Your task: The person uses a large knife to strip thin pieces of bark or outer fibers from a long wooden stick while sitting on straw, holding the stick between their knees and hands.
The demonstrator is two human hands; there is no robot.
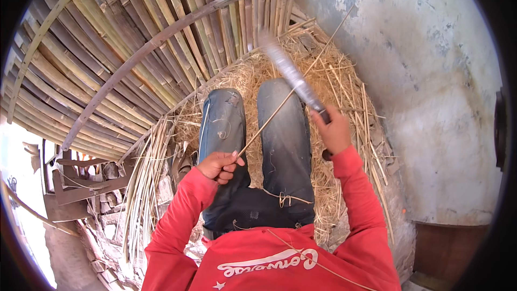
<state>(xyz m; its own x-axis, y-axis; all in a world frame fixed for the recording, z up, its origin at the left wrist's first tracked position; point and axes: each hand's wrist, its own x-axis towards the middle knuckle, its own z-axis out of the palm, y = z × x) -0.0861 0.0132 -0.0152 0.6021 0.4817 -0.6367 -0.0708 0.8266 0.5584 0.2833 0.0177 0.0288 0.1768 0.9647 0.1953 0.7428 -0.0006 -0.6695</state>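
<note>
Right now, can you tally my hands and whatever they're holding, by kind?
Bare hands: 2, the left hand and the right hand
Knife: 1, in the right, its blade blurred
Long thin strip: 1, in the left
Total: 4

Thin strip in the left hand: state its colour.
The thin strip is tan, seen best in the head view.

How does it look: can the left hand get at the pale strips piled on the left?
Probably not freely: the left hand is closed on a thin strip, though the pale strips lie beside the left sleeve, seemingly unblocked.
</note>
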